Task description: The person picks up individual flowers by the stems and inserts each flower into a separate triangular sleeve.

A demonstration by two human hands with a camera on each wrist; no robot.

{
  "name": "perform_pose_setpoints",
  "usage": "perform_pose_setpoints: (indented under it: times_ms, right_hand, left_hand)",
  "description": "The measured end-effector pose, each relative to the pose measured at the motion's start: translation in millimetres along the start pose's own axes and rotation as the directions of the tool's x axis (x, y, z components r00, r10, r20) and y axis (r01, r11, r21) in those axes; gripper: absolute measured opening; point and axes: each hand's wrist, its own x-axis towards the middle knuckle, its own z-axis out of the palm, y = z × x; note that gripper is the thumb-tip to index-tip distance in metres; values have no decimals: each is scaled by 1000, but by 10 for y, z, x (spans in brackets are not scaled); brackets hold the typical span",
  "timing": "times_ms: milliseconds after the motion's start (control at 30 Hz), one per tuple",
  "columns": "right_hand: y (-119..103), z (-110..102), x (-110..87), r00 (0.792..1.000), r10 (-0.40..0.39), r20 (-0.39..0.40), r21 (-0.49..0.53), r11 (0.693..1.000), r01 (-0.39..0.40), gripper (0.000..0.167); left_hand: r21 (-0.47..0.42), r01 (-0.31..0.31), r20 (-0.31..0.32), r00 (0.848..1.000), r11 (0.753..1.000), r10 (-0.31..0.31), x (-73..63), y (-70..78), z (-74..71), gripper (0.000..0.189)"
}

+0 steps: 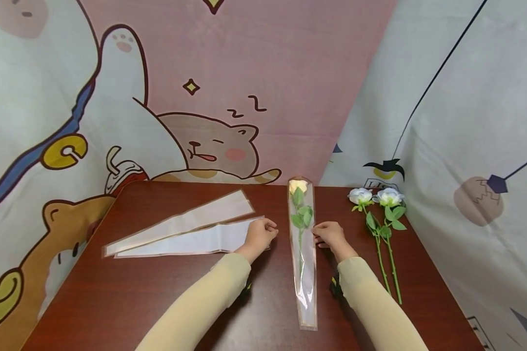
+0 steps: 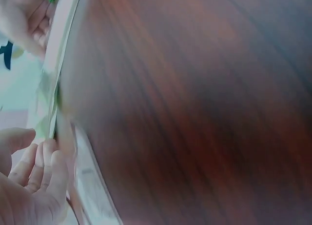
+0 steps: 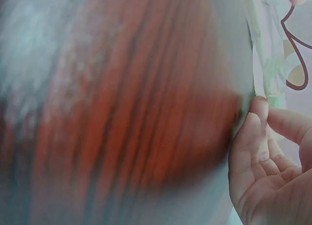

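A clear flower sleeve (image 1: 308,292) with a pale border lies lengthwise in front of me, with a single cream rose (image 1: 297,187) inside, bloom at the far end. My right hand (image 1: 331,235) is at its right edge, and in the right wrist view thumb and index finger (image 3: 260,108) pinch that edge. Left of the sleeve, my left hand (image 1: 260,236) holds nothing; its fingers are loosely bent, thumb apart from them in the left wrist view. It overlaps the right end of a flat, empty sleeve (image 1: 180,242) in the head view.
Another flat sleeve (image 1: 189,217) lies fanned beside the first on the left of the brown table (image 1: 167,297). Two white roses (image 1: 388,196) with green stems lie at the right. A cartoon-printed cloth (image 1: 290,97) hangs behind the table and along its sides.
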Motion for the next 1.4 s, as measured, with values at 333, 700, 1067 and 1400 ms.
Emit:
perform_pose_setpoints:
  times_ms: [333, 700, 1067, 1400]
  right_hand:
    - [26, -30, -10, 996, -72, -50, -110, 992, 66, 32]
    - [-340, 260, -414, 978, -197, 72, 94, 977, 190, 42]
    - [-401, 643, -481, 866, -127, 484, 382, 921, -78, 52]
    - [-513, 784, -373, 869, -53, 491, 352, 925, -142, 53]
  left_hand:
    - [79, -45, -49, 998, 996, 49, -4, -229, -597, 19]
    - [333, -169, 16, 985, 928, 174, -307, -430, -1172, 35]
    - [420, -257, 104, 966, 870, 235, -492, -612, -1058, 46]
    - [476, -259, 219, 960, 840, 172, -293, -525, -882, 54]
